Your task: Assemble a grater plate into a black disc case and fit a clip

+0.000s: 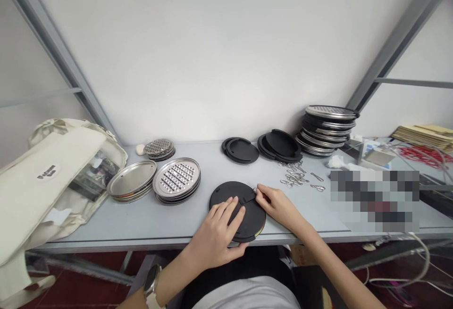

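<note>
A black round disc assembly (252, 219) lies flat at the table's front edge, with a strip of yellow showing at its lower right rim. My left hand (222, 229) rests on it, fingers spread over the disc and thumb at the front rim. At the disc's right rim my right hand (269, 201) pinches a small metal clip (255, 189), mostly covered by the fingertips. More metal clips (295, 177) lie loose behind the right hand. Black round holders (242, 150) and deeper black ones (283, 144) sit farther back.
Stacked grater discs (177, 178), plain metal discs (132, 178) and small grater discs (159, 147) stand left. A tall stack (327, 127) stands back right. A cream bag (60, 177) leans at far left; red cords (421, 154) and yellowish sheets (421, 134) lie far right.
</note>
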A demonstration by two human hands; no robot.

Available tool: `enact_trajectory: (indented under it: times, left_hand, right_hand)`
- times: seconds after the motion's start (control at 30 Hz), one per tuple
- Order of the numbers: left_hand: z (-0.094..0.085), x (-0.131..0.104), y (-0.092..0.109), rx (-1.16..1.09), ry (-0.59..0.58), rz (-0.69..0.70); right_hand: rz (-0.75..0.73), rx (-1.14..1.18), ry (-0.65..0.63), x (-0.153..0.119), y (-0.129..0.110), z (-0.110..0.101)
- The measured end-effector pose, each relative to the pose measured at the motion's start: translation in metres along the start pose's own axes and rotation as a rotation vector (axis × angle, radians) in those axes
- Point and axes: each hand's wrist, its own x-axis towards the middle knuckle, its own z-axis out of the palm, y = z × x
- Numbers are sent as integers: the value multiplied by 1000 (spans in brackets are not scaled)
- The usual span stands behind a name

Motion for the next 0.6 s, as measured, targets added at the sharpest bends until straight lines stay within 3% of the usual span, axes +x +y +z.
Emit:
enact_trajectory:
  times: [0.6]
  left_hand:
    - [-2, -1, -1, -4, -31, 12]
  right_hand:
    - [-11, -10, 20, 0, 0, 0]
